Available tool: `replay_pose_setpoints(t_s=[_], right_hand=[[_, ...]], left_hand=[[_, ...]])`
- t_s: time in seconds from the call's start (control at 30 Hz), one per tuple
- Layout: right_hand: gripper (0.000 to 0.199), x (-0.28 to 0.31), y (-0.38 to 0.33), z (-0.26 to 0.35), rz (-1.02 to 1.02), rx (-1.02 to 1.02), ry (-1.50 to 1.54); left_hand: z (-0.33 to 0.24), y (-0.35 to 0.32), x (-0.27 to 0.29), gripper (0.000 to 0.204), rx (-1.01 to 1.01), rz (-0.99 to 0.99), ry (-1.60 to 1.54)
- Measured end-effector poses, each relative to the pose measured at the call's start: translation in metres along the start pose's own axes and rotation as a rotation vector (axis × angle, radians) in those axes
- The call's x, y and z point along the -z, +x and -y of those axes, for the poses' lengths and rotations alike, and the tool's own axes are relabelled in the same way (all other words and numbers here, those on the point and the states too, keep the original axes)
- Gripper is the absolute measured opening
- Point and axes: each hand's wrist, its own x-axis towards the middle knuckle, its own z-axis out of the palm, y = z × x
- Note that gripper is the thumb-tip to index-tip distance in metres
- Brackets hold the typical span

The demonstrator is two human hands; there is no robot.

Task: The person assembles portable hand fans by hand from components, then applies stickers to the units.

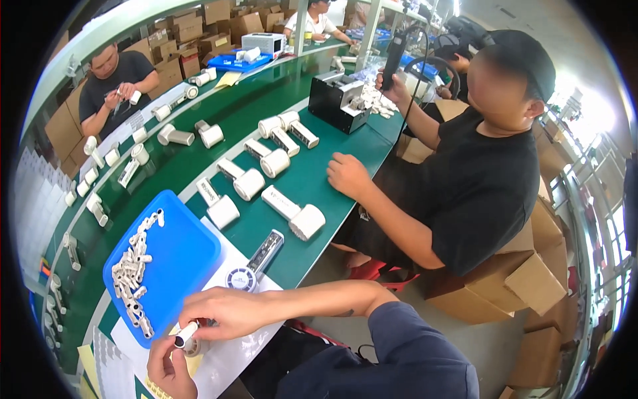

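Between thumb and fingers, my right hand (222,312) grips a small white tube-shaped part (188,332) with a dark open end. Just below it, my left hand (167,369) is curled, thumb and forefinger apart near the part's open end, with nothing visible between them. A blue tray (186,249) lies beyond my hands, and a pile of similar small white parts (133,266) runs along its left side. Beside my right wrist rests a white handheld device (241,278) with a round head and an uncovered handle showing its inside. White paper lies under my hands.
Several white handheld devices (307,221) lie on the green table. More stand along the green conveyor (219,110). A co-worker on the right (492,179) holds a black tool (394,60) near a black box-shaped fixture (337,103). Another person (116,86) works across the conveyor. Cardboard boxes (478,286) stand at right.
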Motion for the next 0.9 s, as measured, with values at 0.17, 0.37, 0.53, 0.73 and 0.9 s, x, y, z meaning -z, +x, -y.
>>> replay_pose_setpoints(t_s=[0.17,0.37,0.53,0.73,0.9], right_hand=[[0.023,-0.008,-0.005,-0.002,-0.082,0.254,-0.321],[0.026,-0.029,-0.001,-0.002,0.018,0.323,-0.562],[0.031,-0.028,-0.004,0.000,0.026,0.366,-0.729],[0.026,-0.022,-0.001,0.003,-0.038,0.122,-0.602],[0.024,-0.021,-0.005,-0.002,-0.018,0.030,-0.599]], left_hand=[[0.001,-0.007,0.004,0.022,0.109,-0.009,-0.022],[-0.003,-0.019,0.014,0.022,0.133,-0.064,-0.020],[-0.016,-0.023,0.006,0.025,0.178,-0.128,-0.040],[-0.015,-0.007,-0.002,0.040,0.072,0.040,-0.033],[0.000,-0.008,0.014,0.047,-0.079,0.047,0.236]])
